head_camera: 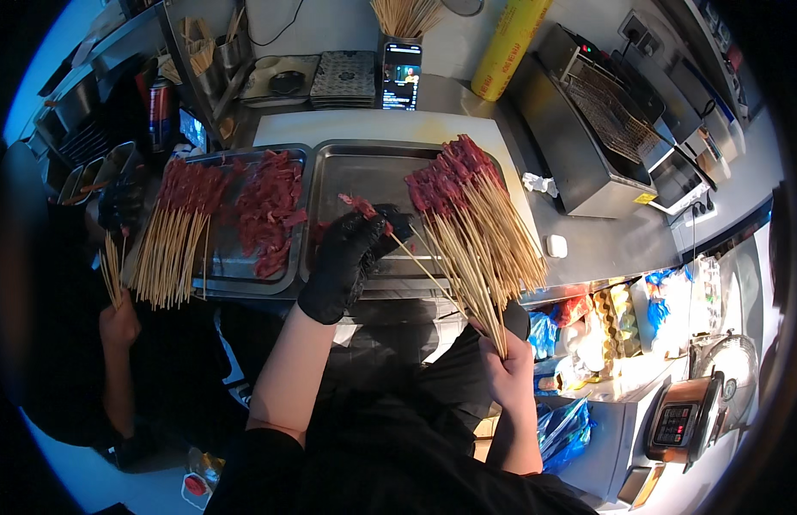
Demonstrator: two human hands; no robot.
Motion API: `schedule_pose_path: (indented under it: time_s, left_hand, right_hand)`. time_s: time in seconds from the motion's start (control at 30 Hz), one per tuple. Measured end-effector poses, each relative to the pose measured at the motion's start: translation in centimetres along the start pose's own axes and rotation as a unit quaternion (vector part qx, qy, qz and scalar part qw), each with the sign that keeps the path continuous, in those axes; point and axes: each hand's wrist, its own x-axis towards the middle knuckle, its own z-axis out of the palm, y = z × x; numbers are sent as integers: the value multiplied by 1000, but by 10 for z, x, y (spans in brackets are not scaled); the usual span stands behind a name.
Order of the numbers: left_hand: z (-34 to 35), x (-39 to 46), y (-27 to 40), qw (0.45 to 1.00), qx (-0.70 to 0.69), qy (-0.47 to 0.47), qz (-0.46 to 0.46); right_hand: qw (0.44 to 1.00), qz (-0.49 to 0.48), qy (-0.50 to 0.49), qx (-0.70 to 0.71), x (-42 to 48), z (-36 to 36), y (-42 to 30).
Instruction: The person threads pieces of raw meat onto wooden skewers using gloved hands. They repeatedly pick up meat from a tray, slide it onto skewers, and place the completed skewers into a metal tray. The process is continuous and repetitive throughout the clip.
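My left hand [353, 257], in a black glove, pinches a strip of raw red meat [360, 205] over the right metal tray [321, 187]. A bamboo skewer [431, 273] runs from that meat down to my bare right hand [509, 360], which is closed around a bundle of bamboo skewers [482, 309]. Just beyond the bundle, a thick pile of skewered meat [456, 174] lies on the right side of this tray, its sticks overhanging the front edge. The left metal tray [286, 283] holds loose meat strips [266, 212] and a row of meat skewers [189, 187].
At the left, a co-worker's bare hand [119, 325] holds several skewers near a gloved hand [121, 199]. A white board [282, 129] lies under the trays. Behind stand a phone [401, 77], stacked plates [342, 80] and a yellow wrap roll [509, 51]. A fryer [582, 141] stands right.
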Motion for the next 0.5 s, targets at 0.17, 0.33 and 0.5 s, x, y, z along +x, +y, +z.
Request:
schedule_pose_path:
  time_s: [0.17, 0.33, 0.5]
  left_hand:
    - [6, -2, 2, 998, -54, -26, 21]
    - [4, 0, 1, 996, -87, -27, 25]
    - [8, -5, 6, 997, -80, -17, 8]
  right_hand:
    - [999, 33, -2, 6, -8, -7, 6]
    - [1000, 17, -1, -7, -4, -7, -3]
    - [999, 31, -5, -14, -2, -3, -8]
